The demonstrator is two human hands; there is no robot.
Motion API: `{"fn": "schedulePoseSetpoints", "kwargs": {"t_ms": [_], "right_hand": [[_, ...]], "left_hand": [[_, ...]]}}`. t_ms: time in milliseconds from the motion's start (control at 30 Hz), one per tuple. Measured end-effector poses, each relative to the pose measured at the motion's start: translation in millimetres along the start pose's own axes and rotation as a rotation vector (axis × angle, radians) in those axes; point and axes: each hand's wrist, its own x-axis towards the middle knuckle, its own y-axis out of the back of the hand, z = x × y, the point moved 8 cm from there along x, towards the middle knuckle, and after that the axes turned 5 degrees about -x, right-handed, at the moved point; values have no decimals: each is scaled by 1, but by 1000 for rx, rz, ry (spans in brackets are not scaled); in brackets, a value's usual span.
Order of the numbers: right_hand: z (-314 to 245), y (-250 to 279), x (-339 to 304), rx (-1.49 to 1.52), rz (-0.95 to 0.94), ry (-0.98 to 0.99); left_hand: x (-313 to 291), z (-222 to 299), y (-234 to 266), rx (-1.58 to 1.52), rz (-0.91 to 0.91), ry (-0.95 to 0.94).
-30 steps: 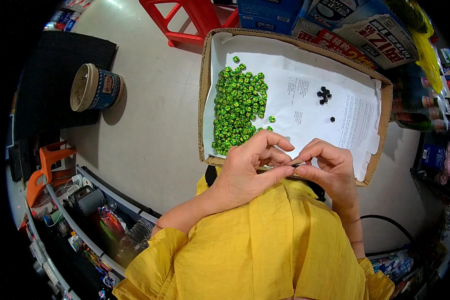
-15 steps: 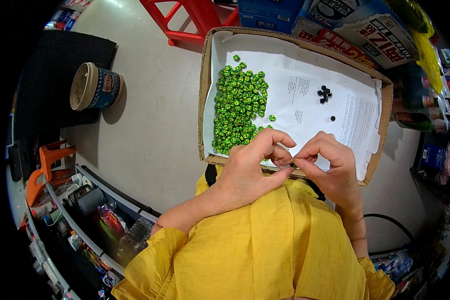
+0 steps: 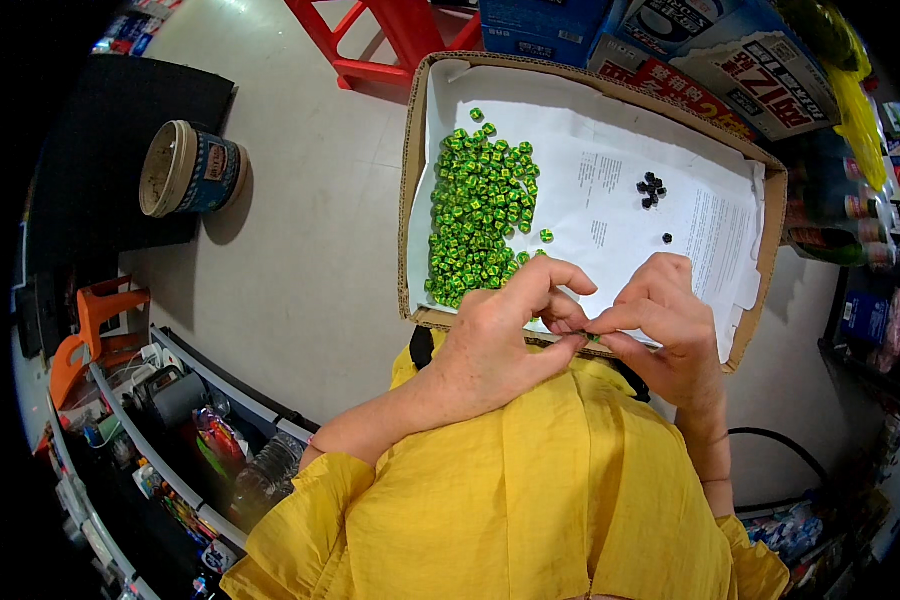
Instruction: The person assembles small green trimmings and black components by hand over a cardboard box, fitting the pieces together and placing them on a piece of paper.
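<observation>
Right now I see both hands meeting at about six o'clock from the middle of the cardboard tray [image 3: 412, 180], just over its near rim. My left hand [image 3: 495, 345] is curled, thumb and forefinger pinched together, and my right hand [image 3: 665, 325] mirrors it, its fingertips touching the left ones. Between the two pinches sits something tiny with a hint of green at the contact point; I cannot tell for certain what it is, as the fingers cover nearly all of it.

Inside the tray lies a sheet of white printed paper [image 3: 620, 190]. On it, at roughly eleven o'clock from the hands, spreads a dense heap of green beads [image 3: 480, 215], small and faceted, reaching almost down to my left knuckles. At one o'clock from the hands lies a small cluster of black beads [image 3: 651, 188], with one loose black bead [image 3: 667, 238] just below it, well apart from the green heap.

Out at nine to ten o'clock, on the pale floor, stands an open round tin [image 3: 185, 168], tilted on its side. A red stool [image 3: 375, 35] stands at twelve o'clock beyond the tray, and printed cartons [image 3: 710, 55] crowd the tray's far right rim. Yellow sleeves [image 3: 530, 490] fill the bottom.
</observation>
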Motion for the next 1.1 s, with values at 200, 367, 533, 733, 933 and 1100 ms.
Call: {"fn": "schedulePoseSetpoints", "kwargs": {"t_ms": [200, 367, 533, 733, 933, 1100], "right_hand": [[-3, 1, 0, 2, -26, 74], [-7, 6, -3, -76, -8, 172], [-22, 12, -6, -257, 66, 255], [-13, 12, -20, -36, 149, 132], [33, -38, -36, 1008, 297, -521], [32, -36, -35, 1045, 400, -449]], "left_hand": [[-3, -8, -5, -176, -73, 121], [-4, -10, -6, -282, -73, 177], [-3, -13, -4, -404, -30, 190], [-2, -14, 5, -428, 30, 203], [0, -12, 0, -539, 66, 154], [1, -11, 1, -575, 103, 98]]}}
